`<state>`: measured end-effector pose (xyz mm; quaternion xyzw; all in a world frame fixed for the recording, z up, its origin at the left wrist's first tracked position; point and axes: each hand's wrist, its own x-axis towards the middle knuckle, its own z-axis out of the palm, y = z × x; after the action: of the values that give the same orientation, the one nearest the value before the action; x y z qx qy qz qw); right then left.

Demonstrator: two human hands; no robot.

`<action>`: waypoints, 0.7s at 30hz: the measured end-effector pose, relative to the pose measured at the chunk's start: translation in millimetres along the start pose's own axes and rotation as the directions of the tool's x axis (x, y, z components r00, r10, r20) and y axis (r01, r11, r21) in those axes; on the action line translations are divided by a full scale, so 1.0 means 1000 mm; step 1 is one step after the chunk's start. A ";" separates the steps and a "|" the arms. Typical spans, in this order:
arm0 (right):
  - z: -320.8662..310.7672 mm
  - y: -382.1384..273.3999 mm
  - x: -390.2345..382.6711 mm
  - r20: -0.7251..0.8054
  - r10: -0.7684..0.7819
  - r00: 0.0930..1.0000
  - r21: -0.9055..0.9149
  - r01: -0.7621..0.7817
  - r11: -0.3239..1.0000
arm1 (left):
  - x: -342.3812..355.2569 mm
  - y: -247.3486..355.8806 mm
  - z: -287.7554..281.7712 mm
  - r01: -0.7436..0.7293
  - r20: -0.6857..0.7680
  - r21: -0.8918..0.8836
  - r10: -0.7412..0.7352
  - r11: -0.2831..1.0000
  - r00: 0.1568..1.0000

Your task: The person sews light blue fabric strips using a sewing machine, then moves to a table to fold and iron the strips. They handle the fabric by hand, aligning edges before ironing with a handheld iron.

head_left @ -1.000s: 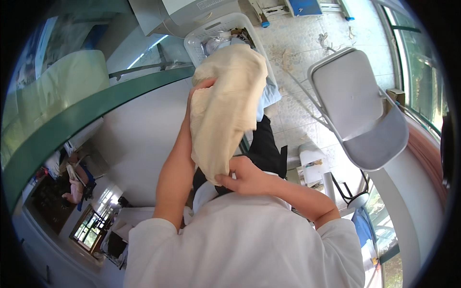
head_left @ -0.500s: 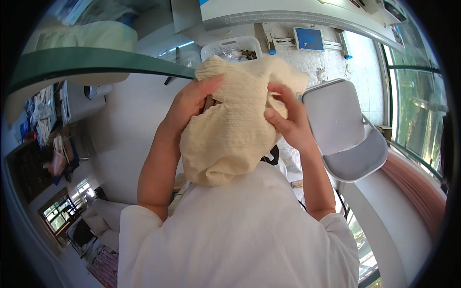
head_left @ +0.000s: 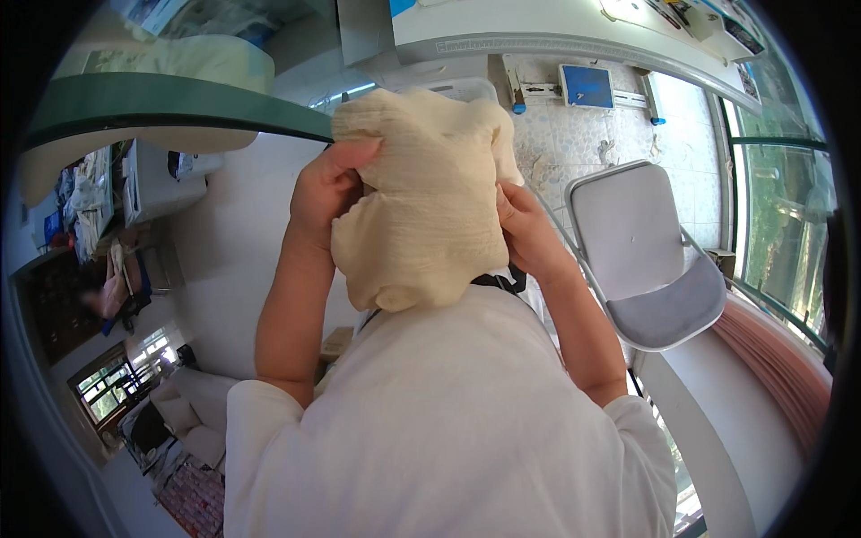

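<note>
A crinkled cream-coloured cloth (head_left: 426,193) is bunched up between my two hands, held in front of my body. My left hand (head_left: 327,184) grips its left side, the thumb lying on top and the other fingers hidden beneath or behind. On the right edge, my right hand (head_left: 534,229) pinches the fabric with the thumb on the near face; its remaining fingers are mostly out of sight. Folds hang down toward my white shirt. Whether the cloth is a garment or a plain piece I cannot tell.
A grey folding chair (head_left: 628,238) stands to the right. Ahead lies a white table (head_left: 556,31) with tools on it. A green-edged glass top (head_left: 179,99) reaches in from the left. Behind the cloth, a white basket (head_left: 471,88) is partly covered.
The cloth has shifted left and its far right part has been drawn in. My right hand has closed on the edge, and the cloth's lower end sits higher.
</note>
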<state>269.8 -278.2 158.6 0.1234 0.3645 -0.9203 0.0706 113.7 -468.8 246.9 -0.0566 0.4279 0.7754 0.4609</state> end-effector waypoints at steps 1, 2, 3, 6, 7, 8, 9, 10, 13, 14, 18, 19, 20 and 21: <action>0.003 0.002 0.002 0.076 0.027 0.997 0.192 -0.041 0.981 | 0.003 0.000 -0.008 0.003 0.001 -0.073 -0.003 0.997 1.000; 0.009 0.002 0.003 0.034 0.001 0.999 0.229 -0.009 0.973 | 0.005 0.000 -0.015 0.006 0.002 -0.146 -0.005 0.989 1.000; 0.015 -0.003 0.001 -0.034 -0.015 0.999 0.184 0.022 0.983 | 0.003 0.000 -0.022 -0.012 0.006 -0.154 0.013 0.988 1.000; 0.021 -0.011 -0.006 -0.148 -0.084 0.985 0.053 0.093 0.994 | -0.003 0.005 -0.044 -0.061 0.018 -0.161 0.065 0.985 0.998; 0.013 -0.014 -0.010 -0.127 -0.109 0.986 0.020 0.112 0.993 | -0.005 0.008 -0.050 -0.055 0.037 -0.157 0.062 0.986 0.997; 0.010 -0.014 -0.013 -0.105 -0.133 0.985 -0.013 0.133 0.991 | -0.007 0.011 -0.054 -0.049 0.057 -0.153 0.059 0.987 0.997; 0.011 -0.018 -0.016 -0.117 -0.141 0.983 -0.035 0.138 0.990 | -0.007 0.013 -0.057 -0.043 0.083 -0.149 0.055 0.988 0.995; 0.015 -0.024 -0.019 -0.128 -0.148 0.981 -0.057 0.142 0.988 | -0.008 0.014 -0.058 -0.052 0.078 -0.133 0.062 0.990 0.995; 0.016 -0.026 -0.021 -0.147 -0.197 0.969 -0.120 0.180 0.976 | -0.010 0.016 -0.056 -0.050 0.066 -0.128 0.059 0.990 0.996; 0.015 -0.024 -0.022 -0.160 -0.209 0.965 -0.143 0.187 0.972 | -0.011 0.014 -0.056 -0.064 0.046 -0.100 0.069 0.993 0.997; 0.020 -0.024 -0.023 -0.188 -0.221 0.957 -0.117 0.201 0.972 | -0.015 0.019 -0.050 -0.040 0.066 -0.064 0.044 0.997 0.997; 0.021 -0.023 -0.022 -0.192 -0.220 0.956 -0.144 0.194 0.970 | -0.016 0.021 -0.049 -0.029 0.075 -0.044 0.033 0.999 0.997; 0.022 -0.021 -0.022 -0.196 -0.219 0.956 -0.170 0.187 0.967 | -0.017 0.022 -0.049 -0.019 0.084 -0.024 0.021 1.000 0.996; 0.022 -0.019 -0.021 -0.199 -0.218 0.955 -0.195 0.180 0.964 | -0.018 0.022 -0.047 -0.015 0.077 -0.020 0.017 1.000 0.997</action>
<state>281.7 -278.1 192.3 0.1797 0.4601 -0.8679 -0.0527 93.0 -519.0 239.1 -0.0278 0.4026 0.7848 0.4703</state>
